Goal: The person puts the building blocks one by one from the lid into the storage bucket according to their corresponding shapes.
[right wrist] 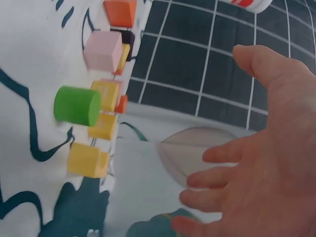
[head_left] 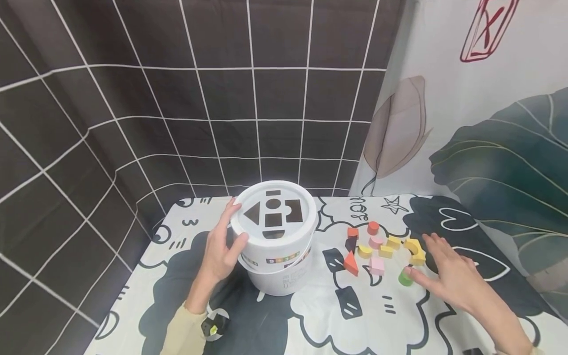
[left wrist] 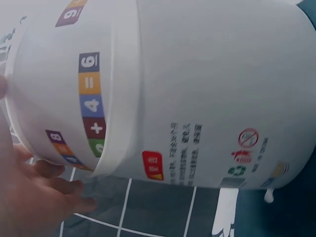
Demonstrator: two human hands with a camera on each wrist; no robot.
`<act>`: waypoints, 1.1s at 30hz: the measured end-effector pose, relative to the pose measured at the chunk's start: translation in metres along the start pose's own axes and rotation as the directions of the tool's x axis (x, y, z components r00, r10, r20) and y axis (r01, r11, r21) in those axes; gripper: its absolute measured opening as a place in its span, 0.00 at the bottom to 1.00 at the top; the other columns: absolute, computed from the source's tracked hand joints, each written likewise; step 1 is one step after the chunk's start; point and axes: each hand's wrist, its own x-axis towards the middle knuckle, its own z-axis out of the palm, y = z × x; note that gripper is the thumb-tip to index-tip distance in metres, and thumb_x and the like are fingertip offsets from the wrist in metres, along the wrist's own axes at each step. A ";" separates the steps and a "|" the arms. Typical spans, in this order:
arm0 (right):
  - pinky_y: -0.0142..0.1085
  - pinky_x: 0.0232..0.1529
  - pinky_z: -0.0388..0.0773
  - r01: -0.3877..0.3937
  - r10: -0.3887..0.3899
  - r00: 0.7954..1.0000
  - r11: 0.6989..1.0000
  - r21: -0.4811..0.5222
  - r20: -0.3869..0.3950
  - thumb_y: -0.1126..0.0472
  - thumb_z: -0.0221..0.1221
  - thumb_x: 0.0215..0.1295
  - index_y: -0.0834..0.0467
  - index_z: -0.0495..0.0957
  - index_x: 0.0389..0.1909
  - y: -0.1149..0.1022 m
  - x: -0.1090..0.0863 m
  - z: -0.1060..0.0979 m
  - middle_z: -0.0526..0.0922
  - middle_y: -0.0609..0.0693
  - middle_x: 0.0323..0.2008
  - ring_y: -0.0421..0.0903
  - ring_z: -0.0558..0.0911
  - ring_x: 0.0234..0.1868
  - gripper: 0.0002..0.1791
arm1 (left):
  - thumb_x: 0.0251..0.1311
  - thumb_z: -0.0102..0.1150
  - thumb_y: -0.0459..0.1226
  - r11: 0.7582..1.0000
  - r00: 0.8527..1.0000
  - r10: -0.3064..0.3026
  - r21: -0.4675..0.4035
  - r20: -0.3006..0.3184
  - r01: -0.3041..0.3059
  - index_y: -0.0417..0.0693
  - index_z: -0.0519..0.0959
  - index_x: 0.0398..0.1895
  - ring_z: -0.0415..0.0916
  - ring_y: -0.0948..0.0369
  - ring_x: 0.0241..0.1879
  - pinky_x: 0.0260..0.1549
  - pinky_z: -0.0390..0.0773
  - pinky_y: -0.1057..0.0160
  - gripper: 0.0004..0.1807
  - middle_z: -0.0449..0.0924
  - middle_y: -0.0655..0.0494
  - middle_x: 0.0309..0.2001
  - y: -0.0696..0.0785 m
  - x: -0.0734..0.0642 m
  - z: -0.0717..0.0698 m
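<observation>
In the head view, the left hand (head_left: pixel 220 249) covers part of the left rim of the white bucket (head_left: pixel 278 283), whose interior cannot be made out through the dark openings; the right hand (head_left: pixel 457 276) partly obscures the green cylinder (head_left: pixel 405 279), and the left sleeve (head_left: pixel 184 330) is cut off by the lower edge. In the left wrist view, the bucket runs past the upper edge and the small print (left wrist: pixel 185 155) is too blurred to read. In the right wrist view, the pink cube (right wrist: pixel 101 51) partly hides a dark block (right wrist: pixel 128 37).
</observation>
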 end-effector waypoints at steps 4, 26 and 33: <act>0.75 0.51 0.63 0.037 -0.033 0.997 0.997 0.066 -0.065 0.43 0.67 0.60 0.77 0.62 0.66 0.011 0.004 0.002 0.63 0.82 0.63 0.81 0.64 0.60 0.49 | 0.56 0.50 0.38 1.000 0.999 0.001 -0.025 -0.045 -0.002 0.35 0.68 0.68 0.59 0.43 0.72 0.70 0.56 0.53 0.34 0.62 0.37 0.72 0.000 -0.002 0.004; 0.62 0.52 0.72 0.020 -0.009 0.999 0.947 0.322 -0.034 0.63 0.69 0.59 0.74 0.67 0.64 0.075 0.034 0.032 0.71 0.75 0.60 0.73 0.71 0.57 0.35 | 0.54 0.49 0.36 0.999 0.996 -0.013 -0.047 -0.083 0.009 0.36 0.68 0.68 0.60 0.43 0.71 0.70 0.54 0.62 0.34 0.63 0.39 0.72 0.000 -0.004 0.008; 0.66 0.55 0.69 0.006 -0.035 0.996 0.937 0.350 0.076 0.61 0.71 0.55 0.74 0.64 0.66 0.087 0.041 0.038 0.68 0.76 0.62 0.74 0.69 0.60 0.41 | 0.55 0.49 0.36 0.998 0.997 -0.007 -0.056 -0.080 0.003 0.35 0.68 0.67 0.59 0.43 0.72 0.70 0.53 0.62 0.33 0.63 0.38 0.72 0.001 -0.005 0.009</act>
